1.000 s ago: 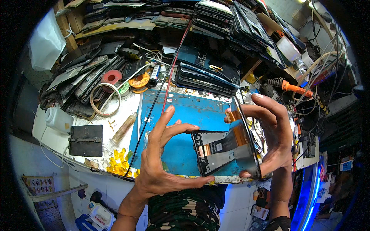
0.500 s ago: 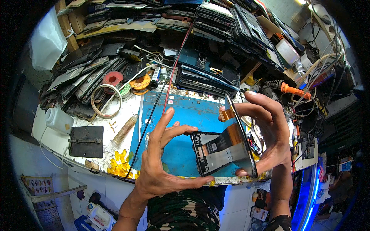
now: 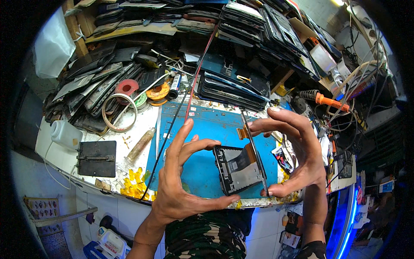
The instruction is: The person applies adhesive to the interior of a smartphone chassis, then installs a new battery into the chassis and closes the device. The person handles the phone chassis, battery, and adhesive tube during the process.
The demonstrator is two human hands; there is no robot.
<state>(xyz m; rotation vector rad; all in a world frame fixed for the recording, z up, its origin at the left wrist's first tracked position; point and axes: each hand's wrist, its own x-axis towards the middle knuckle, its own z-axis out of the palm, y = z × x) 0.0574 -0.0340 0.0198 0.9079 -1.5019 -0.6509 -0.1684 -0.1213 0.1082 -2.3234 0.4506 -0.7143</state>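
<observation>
My left hand [image 3: 177, 183] grips an opened phone body [image 3: 243, 180] by its edges, fingers at the top corner and thumb at the lower one. Its inner side faces up, with grey metal plates and a black frame. Beside it, my right hand [image 3: 307, 157] holds a thin phone screen [image 3: 255, 149] nearly edge-on, between the fingers above and the thumb below. A wide copper-brown flex cable [image 3: 249, 154] runs between screen and body. A smaller copper-coloured flex tab [image 3: 242, 133] sticks out from the screen's upper part. Both pieces are over the blue work mat [image 3: 200, 140].
Stacked phone parts [image 3: 235, 93] stand behind the mat, and more lie piled [image 3: 95, 90] on the left. Tape rolls [image 3: 126, 87], a cloudy tube [image 3: 141, 144] and a black holder plate [image 3: 97, 159] sit left. An orange-handled soldering iron [image 3: 330, 102] rests right. Dark and red cables [image 3: 199, 69] cross the mat.
My right hand has moved the screen left and turned it more edge-on, closer to the phone body. My left hand and the phone body have barely moved.
</observation>
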